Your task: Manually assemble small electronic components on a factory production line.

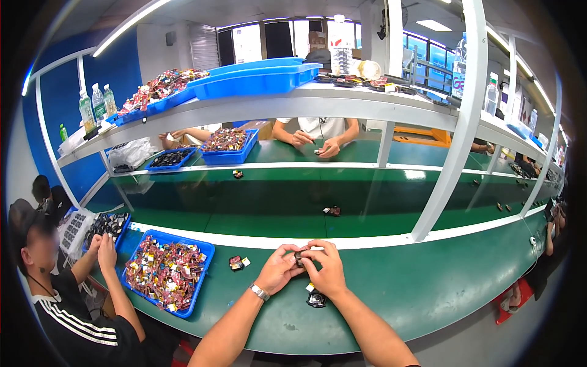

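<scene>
Above the green tabletop, my left hand (277,270) and my right hand (326,268) come together with fingers closed around one small dark part (299,259). My fingers cover most of it, so its exact kind is hard to make out. Just below my right hand lies a small black device housing (316,299) with a round silvery piece and a yellow-and-white tab. To the left of my left hand sits another small dark red-and-black part (235,263) with a white-and-yellow tab beside it.
At my left stands a blue tray (208,260) heaped with red circuit pieces; a co-worker (73,306) beside it handles something small. Beyond a white rail, a sunken green belt (269,205) carries scattered parts. A white post (449,134) and an overhead shelf (293,105) frame the bench.
</scene>
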A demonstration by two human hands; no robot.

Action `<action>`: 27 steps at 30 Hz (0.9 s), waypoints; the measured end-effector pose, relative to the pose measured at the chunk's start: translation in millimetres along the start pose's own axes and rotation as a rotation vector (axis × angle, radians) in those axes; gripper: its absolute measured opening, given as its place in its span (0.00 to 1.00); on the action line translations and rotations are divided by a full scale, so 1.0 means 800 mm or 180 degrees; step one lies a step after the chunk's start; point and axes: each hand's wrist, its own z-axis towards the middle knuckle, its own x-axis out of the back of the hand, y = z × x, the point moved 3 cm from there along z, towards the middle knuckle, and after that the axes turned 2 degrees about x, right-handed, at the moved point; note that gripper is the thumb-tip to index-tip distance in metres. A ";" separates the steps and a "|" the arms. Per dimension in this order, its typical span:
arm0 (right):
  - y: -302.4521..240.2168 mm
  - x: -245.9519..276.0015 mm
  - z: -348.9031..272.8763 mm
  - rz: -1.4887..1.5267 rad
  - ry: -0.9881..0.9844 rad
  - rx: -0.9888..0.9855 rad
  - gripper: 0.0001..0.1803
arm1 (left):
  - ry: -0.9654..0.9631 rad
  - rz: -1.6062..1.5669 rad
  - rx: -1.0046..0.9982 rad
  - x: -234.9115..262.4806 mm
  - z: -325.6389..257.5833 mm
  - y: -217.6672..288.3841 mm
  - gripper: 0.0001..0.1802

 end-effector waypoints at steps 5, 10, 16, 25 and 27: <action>-0.003 0.006 0.002 -0.0303 0.0273 0.0295 0.08 | 0.0067 0.0010 0.0033 -0.010 0.002 -0.001 0.14; -0.015 0.001 0.003 -0.0550 0.0248 0.0324 0.10 | 0.0083 0.0039 0.0015 -0.007 0.000 0.002 0.14; -0.011 -0.002 0.000 -0.0724 0.0338 0.0435 0.10 | 0.0121 0.0027 0.0041 -0.004 0.001 -0.002 0.14; -0.004 -0.008 -0.004 -0.0977 0.0232 0.0542 0.11 | 0.0246 0.0242 0.0058 -0.007 0.002 -0.004 0.13; -0.007 -0.008 -0.003 -0.0888 0.0131 0.0525 0.12 | 0.0355 0.0233 0.0036 -0.003 0.003 -0.006 0.14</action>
